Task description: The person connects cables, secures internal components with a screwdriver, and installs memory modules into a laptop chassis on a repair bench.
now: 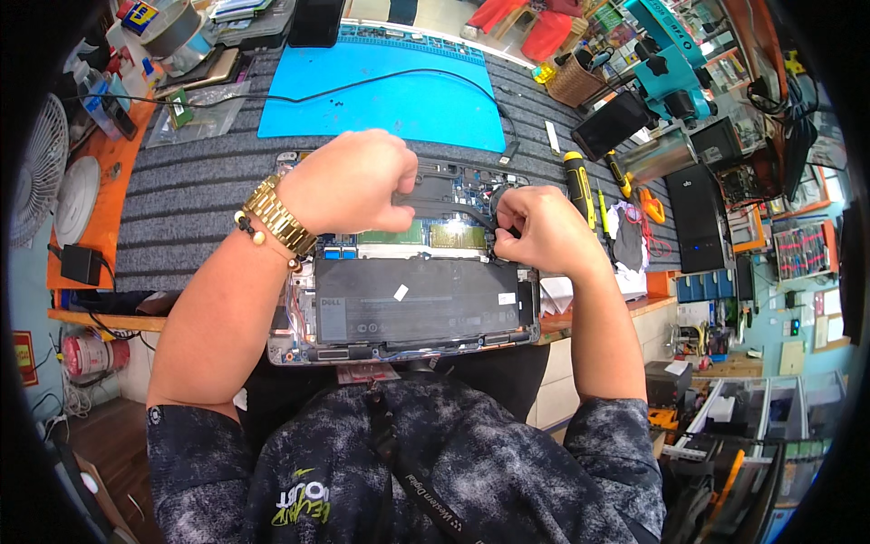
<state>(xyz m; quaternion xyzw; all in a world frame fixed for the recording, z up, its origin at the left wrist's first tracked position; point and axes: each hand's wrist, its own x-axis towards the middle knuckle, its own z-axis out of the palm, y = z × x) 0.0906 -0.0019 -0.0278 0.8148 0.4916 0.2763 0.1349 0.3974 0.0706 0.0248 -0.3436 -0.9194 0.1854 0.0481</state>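
Observation:
An opened laptop lies in front of me with its inside showing. Its wide black battery fills the near half. Behind the battery are a green memory module and a second olive-coloured one. Over the laptop's left and middle part hovers my left hand, its thumb and bent forefinger apart with nothing visible between them. My right hand is closed in a pinch at the laptop's right side, just behind the battery's right end. Whatever its fingertips hold is hidden.
Behind the laptop lies a blue work mat crossed by a black cable. To the right are a yellow-black screwdriver, a dark phone-like device and a teal microscope. At left, a green circuit board rests on a plastic bag.

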